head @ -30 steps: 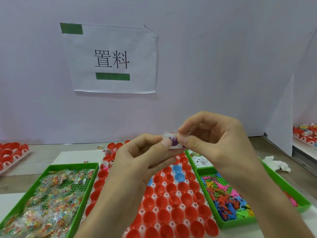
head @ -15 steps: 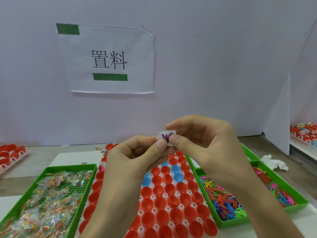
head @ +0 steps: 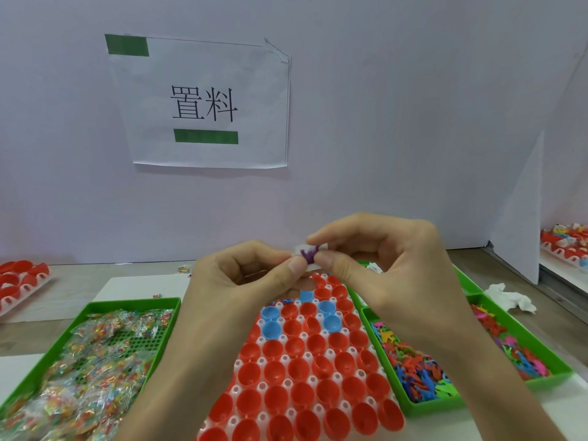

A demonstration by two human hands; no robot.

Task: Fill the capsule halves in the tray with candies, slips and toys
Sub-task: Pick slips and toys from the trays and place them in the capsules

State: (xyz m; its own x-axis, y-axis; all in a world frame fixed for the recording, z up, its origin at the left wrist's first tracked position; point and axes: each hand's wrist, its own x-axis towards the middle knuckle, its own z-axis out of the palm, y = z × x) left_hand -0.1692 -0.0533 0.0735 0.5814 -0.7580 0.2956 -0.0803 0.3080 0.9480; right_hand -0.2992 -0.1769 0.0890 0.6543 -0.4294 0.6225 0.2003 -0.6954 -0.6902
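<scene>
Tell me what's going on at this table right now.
A person is working over a white tray of capsule halves, mostly red with a few blue. The ones in view look empty. The left hand pinches a white slip, and the right hand pinches a small purple toy against it, above the tray. Green bins hold candy packets on the left and loose toys on the right.

Soft, even light fills the workstation, bright but without glare on the pale partition [head: 397, 122]. A faint shadow sits under the taped paper sign [head: 206, 103], whose characters stay crisp. The red capsule halves [head: 299, 370] show a dull sheen. The wide lens bows the edges, and the candy packets [head: 79, 377] smear slightly.
</scene>
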